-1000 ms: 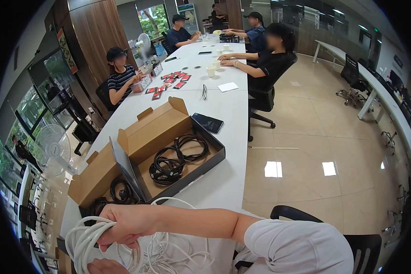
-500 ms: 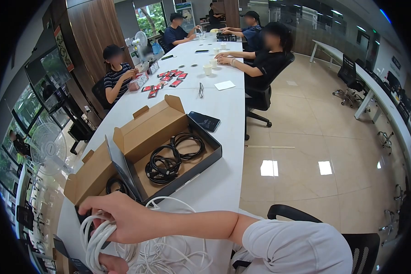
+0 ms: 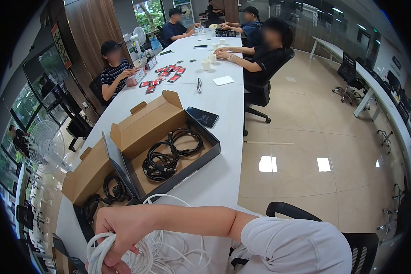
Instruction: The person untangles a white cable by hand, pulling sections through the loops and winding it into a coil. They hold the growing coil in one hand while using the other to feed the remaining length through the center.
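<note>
My right hand (image 3: 125,228) is closed around a coil of white cable (image 3: 97,253) at the bottom left of the head view. Below it, only a small part of my left hand (image 3: 118,267) shows at the frame's lower edge, pressed against the same coil. More loose white cable (image 3: 169,253) lies in loops on the table under my right forearm. Just beyond my hands stands an open cardboard box (image 3: 89,176) with black cables (image 3: 115,189) inside. A second open box (image 3: 205,157) beside it holds coiled black cables (image 3: 162,160).
A phone (image 3: 202,117) lies behind the right box. Farther along the white table (image 3: 210,182) are red packets (image 3: 162,75), glasses (image 3: 199,86), a white card (image 3: 223,81) and paper cups (image 3: 206,65). Several people sit around it. A black chair armrest (image 3: 297,210) is at my right.
My right hand has moved down and slightly right with the white coil, uncovering more of the left box and its black cables. My left hand has shifted slightly lower.
</note>
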{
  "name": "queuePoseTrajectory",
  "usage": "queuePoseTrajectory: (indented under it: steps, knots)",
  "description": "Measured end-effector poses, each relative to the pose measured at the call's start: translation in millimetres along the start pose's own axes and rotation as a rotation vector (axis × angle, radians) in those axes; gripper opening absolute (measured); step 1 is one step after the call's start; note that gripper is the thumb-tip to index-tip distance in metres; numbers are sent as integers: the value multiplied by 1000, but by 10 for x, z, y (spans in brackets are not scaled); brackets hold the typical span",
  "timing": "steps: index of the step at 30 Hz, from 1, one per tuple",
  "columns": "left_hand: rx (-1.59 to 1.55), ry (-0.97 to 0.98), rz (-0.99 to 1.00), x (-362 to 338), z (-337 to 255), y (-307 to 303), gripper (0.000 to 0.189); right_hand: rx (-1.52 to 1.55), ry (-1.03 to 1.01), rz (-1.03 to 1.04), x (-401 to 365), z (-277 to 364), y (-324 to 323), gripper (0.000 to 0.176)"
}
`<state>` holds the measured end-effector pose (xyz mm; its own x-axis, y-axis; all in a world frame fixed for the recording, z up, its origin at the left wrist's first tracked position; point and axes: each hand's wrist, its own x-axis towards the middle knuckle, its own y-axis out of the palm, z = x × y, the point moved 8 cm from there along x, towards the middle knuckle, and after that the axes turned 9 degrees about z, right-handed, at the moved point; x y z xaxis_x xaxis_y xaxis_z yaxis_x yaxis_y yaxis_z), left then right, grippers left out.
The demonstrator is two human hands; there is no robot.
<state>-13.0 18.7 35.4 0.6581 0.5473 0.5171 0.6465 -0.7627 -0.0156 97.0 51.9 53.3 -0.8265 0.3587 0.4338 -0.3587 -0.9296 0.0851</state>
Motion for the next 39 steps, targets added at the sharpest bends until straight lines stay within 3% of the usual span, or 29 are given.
queuePoseTrajectory:
  steps: [5,11,14,17,20,23,26,29,30,33,36,39]
  knots:
    - [-112,-2,49,141,-74,164,14,40,-13,-138,-6,-13,-116,14]
    - [-177,153,25,193,-193,112,24,143,-24,-252,-24,33,-191,15]
    - [-96,84,-205,234,-240,73,23,106,-61,-300,-29,69,-227,14]
    - [222,-10,-370,168,-238,-73,27,16,-77,-337,-60,131,-237,14]
    - [657,-155,-690,28,-238,-171,37,-127,-102,-339,-71,136,-267,16]
    - [749,-82,-874,-276,-60,-511,60,-221,-130,-331,-68,121,-277,18]
    - [502,-13,-608,-274,41,-501,62,-178,-73,-290,-101,171,-228,23]
    - [328,90,-624,-632,204,-829,58,-115,-117,-187,-108,178,-182,32]
    - [130,71,-505,-703,342,-993,52,-100,-155,-144,-109,188,-165,36]
    - [-27,56,-109,131,6,-18,42,214,-182,-79,-163,314,-33,48]
    - [-268,78,-6,167,56,108,45,-11,-252,-178,-121,248,-160,52]
    - [-238,95,91,222,46,38,49,-10,-259,-174,-107,238,-168,50]
